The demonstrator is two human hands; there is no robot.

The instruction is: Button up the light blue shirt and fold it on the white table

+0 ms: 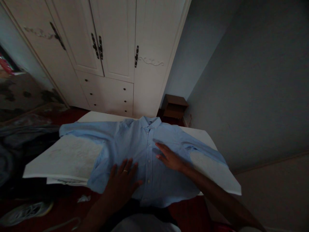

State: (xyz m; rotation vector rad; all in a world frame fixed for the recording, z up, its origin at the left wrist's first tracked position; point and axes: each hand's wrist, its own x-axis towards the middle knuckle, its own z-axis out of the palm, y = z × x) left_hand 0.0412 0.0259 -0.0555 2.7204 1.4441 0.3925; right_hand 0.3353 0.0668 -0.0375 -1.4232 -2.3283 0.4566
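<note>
A light blue button-up shirt (130,141) lies front side up across a white-covered table (70,158), its collar at the far edge and both sleeves spread outward. Its front placket is buttoned down the middle, and the hem hangs over the near edge. My left hand (123,180), with a ring on one finger, rests with fingers spread on the lower left part of the shirt. On the right chest side, near the buttons, is my right hand (169,158), its fingers stretched out. Neither hand holds anything.
A white wardrobe (113,42) with dark handles and drawers stands behind the table. To its right is a small brown wooden stand (175,106) by the grey wall (260,90). Dark piled fabric (14,145) sits at left; a shoe (26,212) lies on the red floor.
</note>
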